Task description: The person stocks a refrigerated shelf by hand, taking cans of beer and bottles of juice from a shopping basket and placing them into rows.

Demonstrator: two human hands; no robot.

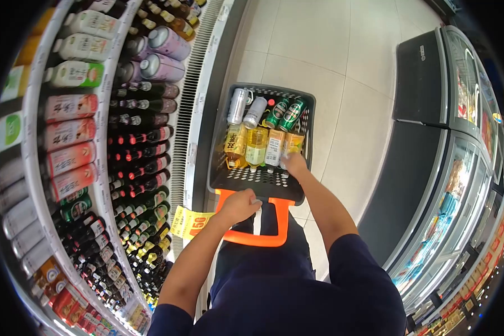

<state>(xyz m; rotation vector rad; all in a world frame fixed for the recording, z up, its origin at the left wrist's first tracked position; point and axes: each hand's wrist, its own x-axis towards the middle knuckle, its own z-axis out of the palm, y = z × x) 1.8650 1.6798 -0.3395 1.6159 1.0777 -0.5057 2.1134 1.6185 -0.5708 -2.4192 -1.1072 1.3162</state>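
A dark shopping basket with an orange handle is directly in front of me, packed with drinks. My left hand is closed at the handle's near side; its fingertips are partly hidden. Inside the basket's right front, my right hand closes around the lower end of a bottle with a yellow label. Beside it lie a bottle with a white label, a yellow drink bottle and an amber drink bottle. Farther back are silver cans and green cans.
Shelves of bottles and cans run along my left, with a slatted vent at their edge. A yellow price tag sticks out beside my left forearm. Glass-sided freezers line the right, across the tiled floor.
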